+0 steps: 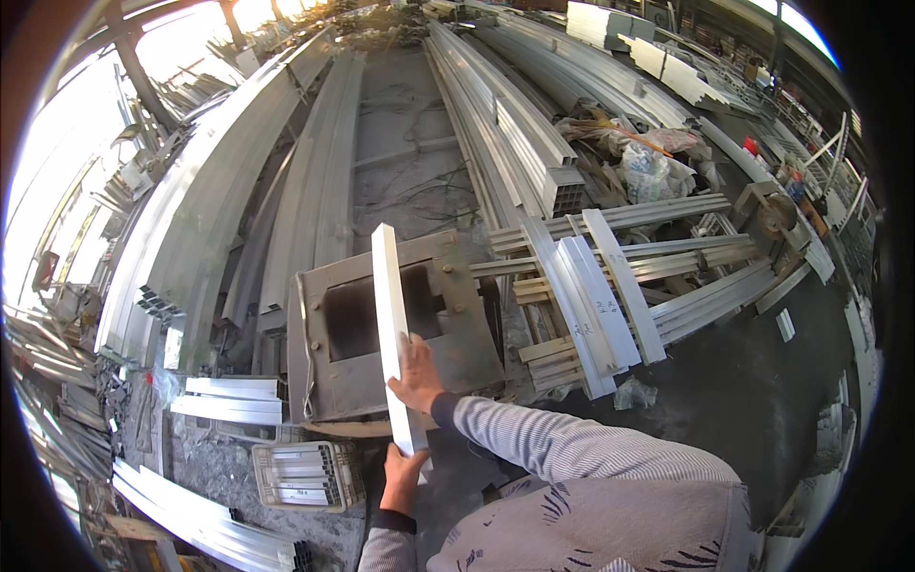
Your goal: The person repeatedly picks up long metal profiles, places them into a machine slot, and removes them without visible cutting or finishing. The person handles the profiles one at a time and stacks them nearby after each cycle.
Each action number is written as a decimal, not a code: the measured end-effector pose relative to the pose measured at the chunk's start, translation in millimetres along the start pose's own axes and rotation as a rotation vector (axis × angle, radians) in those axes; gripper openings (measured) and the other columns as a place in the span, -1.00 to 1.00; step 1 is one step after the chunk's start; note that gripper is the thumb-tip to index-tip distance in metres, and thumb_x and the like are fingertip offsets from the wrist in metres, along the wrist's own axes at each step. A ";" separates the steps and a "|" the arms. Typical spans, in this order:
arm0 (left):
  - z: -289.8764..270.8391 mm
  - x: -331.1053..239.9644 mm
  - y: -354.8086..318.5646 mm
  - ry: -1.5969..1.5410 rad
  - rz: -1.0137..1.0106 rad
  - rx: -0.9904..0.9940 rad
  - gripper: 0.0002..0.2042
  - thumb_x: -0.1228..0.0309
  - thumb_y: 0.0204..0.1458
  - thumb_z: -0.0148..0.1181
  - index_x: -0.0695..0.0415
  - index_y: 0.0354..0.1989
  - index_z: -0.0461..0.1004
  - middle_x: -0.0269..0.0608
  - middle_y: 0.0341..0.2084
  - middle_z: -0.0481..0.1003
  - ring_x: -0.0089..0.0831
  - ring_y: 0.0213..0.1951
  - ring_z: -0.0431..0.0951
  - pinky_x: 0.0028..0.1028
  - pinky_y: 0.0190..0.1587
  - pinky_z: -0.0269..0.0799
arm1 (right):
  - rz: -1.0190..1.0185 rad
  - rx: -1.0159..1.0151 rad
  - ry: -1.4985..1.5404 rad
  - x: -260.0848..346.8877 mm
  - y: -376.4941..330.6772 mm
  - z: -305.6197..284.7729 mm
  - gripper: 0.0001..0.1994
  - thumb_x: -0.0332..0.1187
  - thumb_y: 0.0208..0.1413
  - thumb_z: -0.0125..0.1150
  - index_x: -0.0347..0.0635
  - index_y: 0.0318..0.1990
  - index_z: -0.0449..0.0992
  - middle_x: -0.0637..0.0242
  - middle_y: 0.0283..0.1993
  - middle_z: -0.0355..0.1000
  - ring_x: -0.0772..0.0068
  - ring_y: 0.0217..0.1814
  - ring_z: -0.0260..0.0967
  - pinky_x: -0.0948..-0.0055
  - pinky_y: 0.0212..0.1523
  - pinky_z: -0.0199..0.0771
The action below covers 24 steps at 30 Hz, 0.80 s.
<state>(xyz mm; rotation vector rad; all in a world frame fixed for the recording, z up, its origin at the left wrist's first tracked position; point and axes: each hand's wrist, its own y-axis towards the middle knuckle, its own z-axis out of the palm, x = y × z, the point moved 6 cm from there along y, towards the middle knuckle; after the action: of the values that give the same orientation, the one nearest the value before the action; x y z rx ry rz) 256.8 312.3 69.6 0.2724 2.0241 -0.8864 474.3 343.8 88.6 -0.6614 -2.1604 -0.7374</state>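
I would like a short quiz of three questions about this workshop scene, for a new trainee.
1. True or false: both hands hold the white profile piece.
2. Which hand is nearer its lower end? A) left hand B) right hand
3. Fill in: below the piece stands a grey metal ____ with a dark opening.

Key: 1 true; 2 A; 3 machine.

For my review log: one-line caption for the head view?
Both hands, left hand and right hand, grip a white aluminium bar above a grey metal machine table.
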 end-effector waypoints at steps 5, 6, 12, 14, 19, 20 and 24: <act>1.6 -90.5 70.8 0.548 0.070 -0.279 -0.37 0.17 -0.08 0.53 0.32 0.01 0.33 0.39 -0.15 0.64 0.33 -0.01 0.65 0.04 0.07 0.58 | -0.119 0.269 -0.353 22.0 88.3 8.5 -0.09 -0.05 -0.02 0.39 -0.18 0.52 0.27 -0.11 0.63 0.02 -0.21 0.74 -0.22 -0.22 0.61 -0.12; -0.1 -105.6 84.8 0.575 0.105 -0.303 -0.38 0.19 -0.06 0.51 0.31 0.00 0.30 0.40 -0.17 0.63 0.35 -0.02 0.65 0.06 0.06 0.57 | -0.085 0.281 -0.415 19.7 107.2 10.6 -0.11 -0.06 0.00 0.36 -0.17 0.52 0.28 -0.07 0.64 0.03 -0.17 0.75 -0.23 -0.21 0.62 -0.14; 7.4 -121.6 124.6 0.530 0.110 -0.289 -0.42 0.22 -0.08 0.45 0.32 -0.03 0.29 0.42 -0.18 0.63 0.39 -0.04 0.64 0.08 0.06 0.57 | -0.018 0.379 -0.583 5.2 147.9 17.7 -0.15 -0.03 0.14 0.20 -0.10 0.60 0.20 0.08 0.71 -0.05 -0.04 0.79 -0.33 -0.21 0.65 -0.26; 10.5 -106.6 117.9 0.510 0.144 -0.287 -0.43 0.24 -0.09 0.43 0.32 -0.04 0.28 0.42 -0.19 0.62 0.40 -0.05 0.64 0.08 0.05 0.57 | -0.027 0.389 -0.596 6.4 130.5 17.9 -0.13 -0.02 0.16 0.18 -0.11 0.62 0.14 0.07 0.73 -0.11 -0.06 0.79 -0.38 -0.22 0.66 -0.27; 23.5 -47.9 64.8 0.413 0.219 -0.273 -0.40 0.30 -0.14 0.42 0.31 0.02 0.25 0.40 -0.17 0.60 0.40 -0.06 0.62 0.08 0.02 0.55 | -0.117 0.364 -0.579 19.1 57.5 15.1 -0.10 -0.05 0.13 0.25 -0.19 0.61 0.13 -0.03 0.69 -0.12 -0.13 0.78 -0.38 -0.19 0.63 -0.12; 24.9 -38.2 54.2 0.388 0.225 -0.282 -0.39 0.30 -0.15 0.42 0.31 0.02 0.25 0.39 -0.17 0.59 0.40 -0.05 0.62 0.09 0.02 0.54 | -0.120 0.379 -0.583 20.6 46.4 15.5 -0.09 -0.04 0.14 0.25 -0.19 0.62 0.10 -0.03 0.70 -0.14 -0.13 0.78 -0.40 -0.18 0.63 -0.12; 29.2 -7.3 18.4 0.389 0.223 -0.269 -0.38 0.30 -0.17 0.44 0.30 0.01 0.25 0.37 -0.19 0.58 0.40 -0.06 0.60 0.10 0.03 0.53 | -0.111 0.412 -0.602 26.8 1.8 14.4 -0.07 -0.06 0.16 0.27 -0.20 0.63 0.07 -0.03 0.71 -0.19 -0.14 0.79 -0.45 -0.15 0.61 -0.06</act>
<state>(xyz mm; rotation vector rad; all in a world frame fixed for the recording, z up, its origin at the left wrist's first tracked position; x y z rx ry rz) 288.9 306.8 56.1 0.5400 2.3831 -0.4371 452.8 360.8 102.0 -0.5927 -2.8035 -0.1235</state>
